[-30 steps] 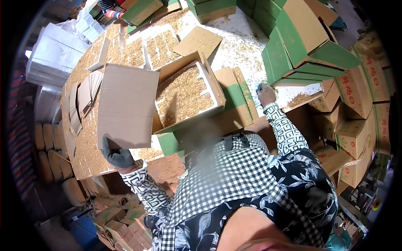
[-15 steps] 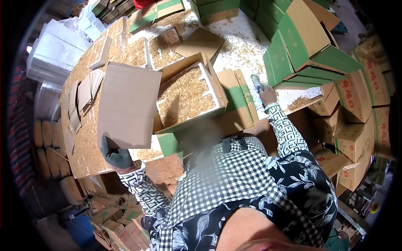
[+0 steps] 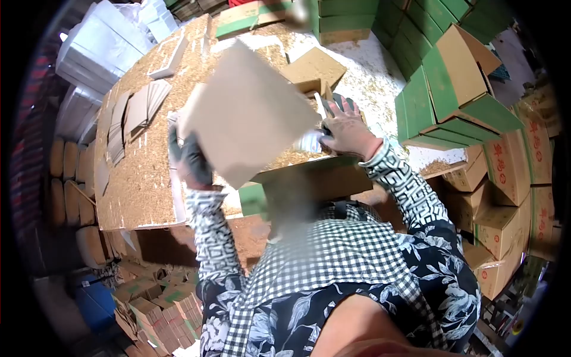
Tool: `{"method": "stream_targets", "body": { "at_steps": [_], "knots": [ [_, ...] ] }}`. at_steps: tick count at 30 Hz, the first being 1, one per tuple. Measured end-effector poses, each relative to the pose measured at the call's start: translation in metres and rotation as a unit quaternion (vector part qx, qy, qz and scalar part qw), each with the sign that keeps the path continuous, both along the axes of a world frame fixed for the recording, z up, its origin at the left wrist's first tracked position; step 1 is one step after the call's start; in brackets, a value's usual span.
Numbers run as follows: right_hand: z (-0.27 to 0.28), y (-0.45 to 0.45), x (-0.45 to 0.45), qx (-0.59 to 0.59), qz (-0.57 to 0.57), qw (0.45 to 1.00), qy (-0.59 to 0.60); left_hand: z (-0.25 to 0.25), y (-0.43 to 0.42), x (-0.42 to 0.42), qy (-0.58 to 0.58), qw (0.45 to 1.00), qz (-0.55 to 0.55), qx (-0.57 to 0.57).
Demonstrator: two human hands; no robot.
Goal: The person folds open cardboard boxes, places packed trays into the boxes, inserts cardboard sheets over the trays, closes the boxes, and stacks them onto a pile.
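My left hand (image 3: 195,162), in a dark glove, grips the lower left edge of a plain cardboard sheet (image 3: 250,113). The sheet is tilted corner-up over an open carton (image 3: 333,178) and hides most of what is inside. At the carton's right side is my right hand (image 3: 352,130), its fingers stretched over the edge. By its thumb a small blue-and-white packet (image 3: 309,143) shows, blurred and partly covered; it appears held between thumb and palm. A strip of tan flaky material shows under the sheet.
Tan flakes cover the table (image 3: 140,190). Loose cardboard pieces (image 3: 146,104) lie at left, another cardboard piece (image 3: 315,65) behind the carton. Green-and-brown cartons (image 3: 452,89) stand at right, printed brown boxes (image 3: 505,166) beyond. White foam blocks (image 3: 104,44) are stacked far left.
The cardboard sheet has moved right and turned, now covering the carton's opening. My right hand has come left from the table to the carton's side, and the packet has left its place there.
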State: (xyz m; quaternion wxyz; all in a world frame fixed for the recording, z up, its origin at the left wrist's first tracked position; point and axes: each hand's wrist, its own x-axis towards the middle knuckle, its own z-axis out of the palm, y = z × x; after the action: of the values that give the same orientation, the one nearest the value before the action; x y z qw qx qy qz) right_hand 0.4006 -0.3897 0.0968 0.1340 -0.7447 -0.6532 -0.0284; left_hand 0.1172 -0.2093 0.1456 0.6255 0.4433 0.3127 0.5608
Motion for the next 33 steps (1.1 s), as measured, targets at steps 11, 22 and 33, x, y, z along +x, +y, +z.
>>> {"method": "stream_targets", "body": {
  "at_steps": [11,22,33],
  "knots": [
    [0.061,0.023,-0.019,-0.049,0.126,0.988,0.077,-0.018,0.012,0.090,0.726,0.595,-0.071,0.337],
    [0.051,0.013,0.003,0.044,0.103,0.907,0.407,0.059,-0.015,0.022,0.569,0.690,-0.177,0.410],
    [-0.068,0.018,0.007,0.089,-0.185,0.954,0.219,-0.062,-0.010,0.013,0.498,0.796,-0.186,0.291]
  ]
}}
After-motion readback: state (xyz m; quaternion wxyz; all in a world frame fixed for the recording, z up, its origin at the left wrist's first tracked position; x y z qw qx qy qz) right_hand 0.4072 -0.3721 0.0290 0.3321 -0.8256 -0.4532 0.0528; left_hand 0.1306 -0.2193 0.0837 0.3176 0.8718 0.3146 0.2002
